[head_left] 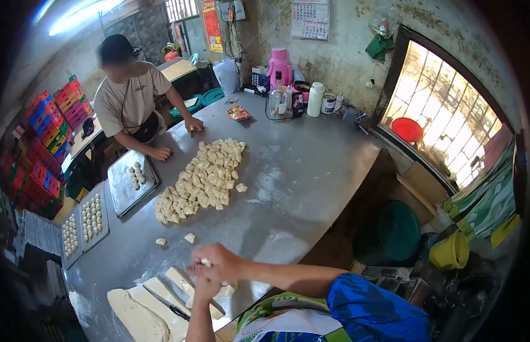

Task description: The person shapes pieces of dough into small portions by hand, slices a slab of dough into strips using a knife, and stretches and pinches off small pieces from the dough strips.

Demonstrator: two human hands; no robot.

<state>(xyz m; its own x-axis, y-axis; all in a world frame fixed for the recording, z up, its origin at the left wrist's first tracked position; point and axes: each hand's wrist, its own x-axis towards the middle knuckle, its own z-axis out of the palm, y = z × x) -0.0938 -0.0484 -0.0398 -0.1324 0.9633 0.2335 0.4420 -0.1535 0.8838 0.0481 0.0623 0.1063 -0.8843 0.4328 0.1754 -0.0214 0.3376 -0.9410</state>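
Above the near edge of the table, my right hand (pixel 220 260) is closed over a pale piece of dough (pixel 206 262), part of which shows between the fingers. My left hand (pixel 204 283) is right below, pressed up against it, its fingers curled and partly hidden. Under and left of my hands lies a flat slab of dough (pixel 131 310) with cut strips (pixel 178 281) beside it. A dark-handled knife (pixel 168 302) rests on the dough. Two loose dough pieces, one a small lump (pixel 189 237), sit just beyond my hands.
A large pile of cut dough pieces (pixel 205 176) covers mid-table. Across the table, a co-worker (pixel 134 91) has both hands on the surface near a tray (pixel 118 182) with several dough balls. More filled trays (pixel 107 219) stand left. Bottles and a pink jug (pixel 278 65) stand at the back.
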